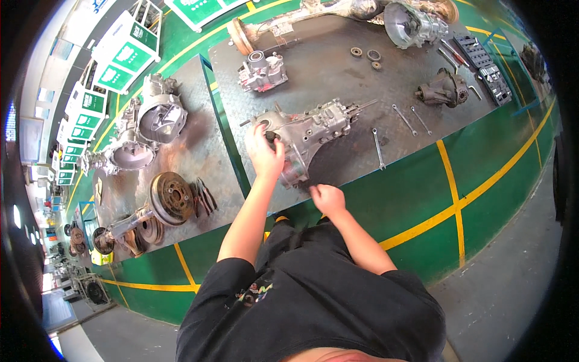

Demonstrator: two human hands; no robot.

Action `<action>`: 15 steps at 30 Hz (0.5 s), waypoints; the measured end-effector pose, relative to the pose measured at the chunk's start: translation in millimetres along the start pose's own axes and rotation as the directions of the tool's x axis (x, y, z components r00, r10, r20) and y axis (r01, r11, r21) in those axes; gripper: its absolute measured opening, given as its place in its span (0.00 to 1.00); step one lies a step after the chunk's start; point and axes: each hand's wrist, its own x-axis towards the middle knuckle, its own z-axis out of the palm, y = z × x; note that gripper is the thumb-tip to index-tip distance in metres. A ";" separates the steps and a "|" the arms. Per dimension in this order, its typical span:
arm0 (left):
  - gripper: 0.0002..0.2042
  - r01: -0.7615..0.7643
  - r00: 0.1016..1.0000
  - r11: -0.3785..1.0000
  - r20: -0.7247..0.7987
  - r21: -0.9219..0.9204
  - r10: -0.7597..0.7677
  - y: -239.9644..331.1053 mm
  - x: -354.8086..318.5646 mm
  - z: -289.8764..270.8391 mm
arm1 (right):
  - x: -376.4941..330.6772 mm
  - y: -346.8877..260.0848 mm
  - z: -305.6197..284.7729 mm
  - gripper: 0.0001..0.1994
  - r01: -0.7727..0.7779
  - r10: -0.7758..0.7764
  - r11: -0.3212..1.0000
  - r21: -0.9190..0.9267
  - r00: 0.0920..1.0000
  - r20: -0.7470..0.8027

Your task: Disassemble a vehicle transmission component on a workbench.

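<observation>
A grey metal gearbox housing (313,130) lies on its side on a dark steel-plate bench (338,66). My left hand (264,152) rests on the housing's near-left end, fingers curled around a dark round part there. Lower down, my right hand (327,198) is at the housing's bottom edge near the bench's front rim, fingers closed; whether it holds anything is hidden. Both forearms rise from my black shirt at the lower edge.
Spanners (378,148) lie right of the housing. A smaller casing (262,71), gears (374,55), a socket tray (482,63), a differential part (443,89) and an axle (301,15) sit farther back. A left bench carries bell housings (160,117) and a brake drum (172,198). Green floor with yellow lines.
</observation>
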 end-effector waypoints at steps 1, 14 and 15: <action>0.29 0.047 0.999 0.997 -0.030 0.057 -0.046 8.3 -3.1 -3.0 | 0.8 19.8 -6.9 0.12 -0.045 0.045 0.999 0.016 0.999 0.002; 0.33 0.552 0.824 0.777 0.052 -0.302 -0.565 -11.1 -16.8 16.9 | 229.4 54.1 -125.5 0.22 -0.264 0.278 0.909 -0.322 0.961 -0.005; 0.29 0.589 0.803 0.737 0.139 -0.331 -0.579 -3.9 -13.1 13.1 | 233.2 61.8 -125.3 0.23 -0.246 0.290 0.893 -0.376 0.955 0.063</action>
